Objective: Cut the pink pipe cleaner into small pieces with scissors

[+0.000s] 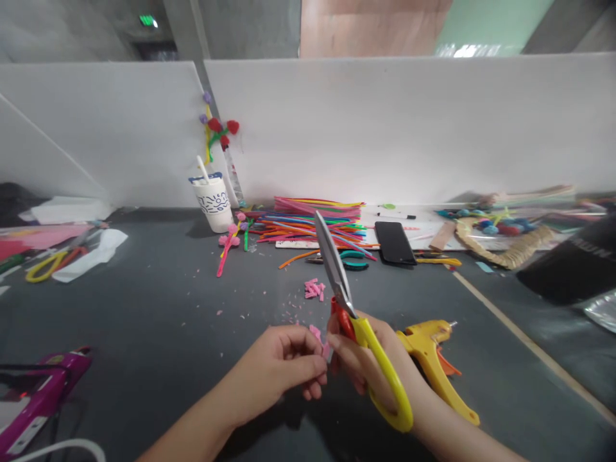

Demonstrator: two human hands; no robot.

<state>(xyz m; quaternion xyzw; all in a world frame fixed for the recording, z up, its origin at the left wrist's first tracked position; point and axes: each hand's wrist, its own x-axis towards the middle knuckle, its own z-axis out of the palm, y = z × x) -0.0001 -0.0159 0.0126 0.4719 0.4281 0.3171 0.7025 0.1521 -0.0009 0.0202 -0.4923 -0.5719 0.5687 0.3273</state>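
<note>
My right hand (366, 366) grips yellow-handled scissors (337, 276), whose closed blades point up and away from me. My left hand (283, 369) is curled, and its fingertips pinch a small pink piece (316, 333) right beside my right hand's fingers. Both hands meet low in the middle, above the dark grey table (158, 321). A small heap of cut pink bits (314, 289) lies just beyond them.
A yellow glue gun (433, 359) lies right of my right hand. A stack of coloured pipe cleaners (317, 218), a black phone (394, 242), teal scissors (353, 260) and a paper cup (214, 202) sit further back. A purple glue gun (43, 391) lies at left.
</note>
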